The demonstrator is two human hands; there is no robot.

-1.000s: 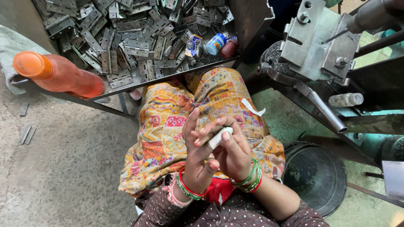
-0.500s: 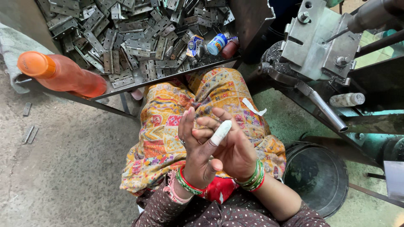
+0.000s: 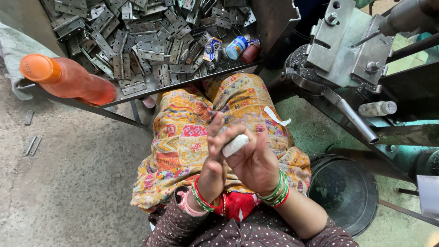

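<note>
Concrete floor, hinge tray (image 3: pixel 192 82) upper frame; left hand (image 3: pixel 215 153) and right hand (image 3: pixel 254 162) fingers pressed around white wrapping (image 3: pixel 235 145); loose grip could drop it.

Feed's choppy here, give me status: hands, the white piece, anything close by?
Left hand and right hand pressed together over lap. White taped roll wedged between them. Hinge tray ahead, apart.

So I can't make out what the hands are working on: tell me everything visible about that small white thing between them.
The white piece is a short, stubby cylinder with rounded ends, matte and chalky or tape-wrapped in look; its material cannot be told. It lies tilted, upper end toward the right, above the patterned lap. The right hand cups it from below and the left hand, fingers raised, presses against its lower end. Only its upper side shows.
</note>
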